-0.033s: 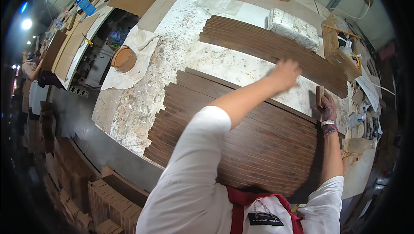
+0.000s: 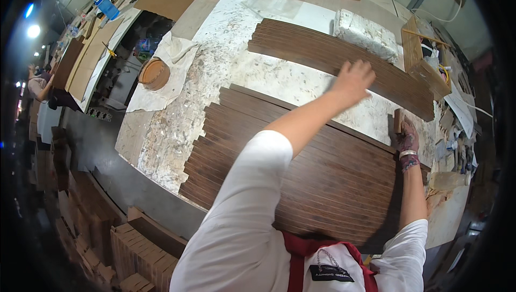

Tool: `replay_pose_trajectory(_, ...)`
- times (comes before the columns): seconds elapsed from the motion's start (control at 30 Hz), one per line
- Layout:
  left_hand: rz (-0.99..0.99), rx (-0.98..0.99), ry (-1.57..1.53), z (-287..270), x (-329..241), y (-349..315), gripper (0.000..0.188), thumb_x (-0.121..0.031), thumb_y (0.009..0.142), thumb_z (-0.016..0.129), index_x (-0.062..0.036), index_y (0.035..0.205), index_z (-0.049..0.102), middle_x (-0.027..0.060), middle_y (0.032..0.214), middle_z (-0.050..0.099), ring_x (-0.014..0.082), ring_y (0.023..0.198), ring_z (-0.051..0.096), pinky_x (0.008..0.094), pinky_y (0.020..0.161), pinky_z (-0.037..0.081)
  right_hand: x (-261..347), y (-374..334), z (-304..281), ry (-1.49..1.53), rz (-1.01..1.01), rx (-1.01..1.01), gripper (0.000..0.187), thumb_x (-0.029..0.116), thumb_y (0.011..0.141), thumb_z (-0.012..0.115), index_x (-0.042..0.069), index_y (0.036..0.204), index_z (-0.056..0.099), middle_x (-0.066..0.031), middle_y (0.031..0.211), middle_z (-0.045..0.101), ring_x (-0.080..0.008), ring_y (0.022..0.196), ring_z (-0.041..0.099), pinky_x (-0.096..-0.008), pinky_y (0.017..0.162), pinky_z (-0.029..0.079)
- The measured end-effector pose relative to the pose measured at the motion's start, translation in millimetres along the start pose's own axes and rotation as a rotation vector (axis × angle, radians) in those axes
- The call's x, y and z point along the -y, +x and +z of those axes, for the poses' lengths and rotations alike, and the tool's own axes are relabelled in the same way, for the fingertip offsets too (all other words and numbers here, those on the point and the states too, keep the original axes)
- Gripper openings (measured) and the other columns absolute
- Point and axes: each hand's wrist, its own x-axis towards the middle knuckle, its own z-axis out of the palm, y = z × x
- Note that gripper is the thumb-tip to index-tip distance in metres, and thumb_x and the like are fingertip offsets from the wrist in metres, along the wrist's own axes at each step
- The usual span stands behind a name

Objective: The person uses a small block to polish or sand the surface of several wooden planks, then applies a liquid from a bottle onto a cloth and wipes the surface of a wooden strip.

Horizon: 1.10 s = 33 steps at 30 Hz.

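Dark brown wooden slats lie side by side in a wide group [image 2: 322, 184] in front of me, their left ends stepped. Beyond it, a narrower row of similar slats [image 2: 301, 42] runs across the table. My left hand [image 2: 353, 83] is over the near edge of that far row, fingers stretched out and apart, holding nothing. Whether it touches the slats I cannot tell. At the right end of the wide group, my stained right hand [image 2: 408, 140] is closed around a small brown wooden block [image 2: 398, 120], held upright.
A white-speckled work surface [image 2: 209, 50] lies under the slats. Left stands a tub of brown liquid [image 2: 154, 73] on a cloth. A paint-spattered block [image 2: 365, 35] lies behind the far row. A wooden box [image 2: 416, 44] and tools crowd the right edge. Another person [image 2: 40, 85] is far left.
My left hand has shifted slightly, its fingers now clearer and turned more toward the far row. The right hand and its block have barely moved.
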Motion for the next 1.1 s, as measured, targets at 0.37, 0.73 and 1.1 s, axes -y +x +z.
replay_pose_trajectory(0.37, 0.003, 0.125, 0.034, 15, 7, -22, 0.055, -0.035, 0.087, 0.062, -0.0032, 0.130, 0.049, 0.0147, 0.127, 0.054, 0.0297, 0.119, 0.050, 0.0436, 0.103, 0.036, -5, -9, 0, 0.068, 0.041, -0.037, 0.052, 0.031, 0.083, 0.068, 0.005, 0.126, 0.056, -0.0035, 0.095, 0.064, -0.0123, 0.068, 0.055, -0.0231, 0.056, 0.041)
replay_pose_trajectory(0.73, -0.119, 0.261, -0.203, 11, 9, -41, 0.053, -0.027, 0.077, 0.073, -0.0053, 0.122, 0.055, 0.0166, 0.114, 0.051, 0.0353, 0.105, 0.050, 0.0447, 0.091, 0.042, 70, 22, -138, -0.488, -0.072, -0.270, 0.048, 0.031, 0.086, 0.062, 0.002, 0.123, 0.058, -0.0111, 0.115, 0.061, -0.0196, 0.099, 0.058, -0.0311, 0.086, 0.047)
replay_pose_trajectory(1.1, -0.120, 0.274, -0.191, 22, 3, -38, 0.048, -0.023, 0.079, 0.072, -0.0054, 0.120, 0.055, 0.0145, 0.116, 0.051, 0.0346, 0.105, 0.049, 0.0437, 0.091, 0.040, 7, 68, -177, -0.902, 0.031, -0.217, 0.064, 0.060, 0.082, 0.058, 0.014, 0.125, 0.060, -0.0152, 0.127, 0.059, -0.0331, 0.120, 0.053, -0.0379, 0.102, 0.040)
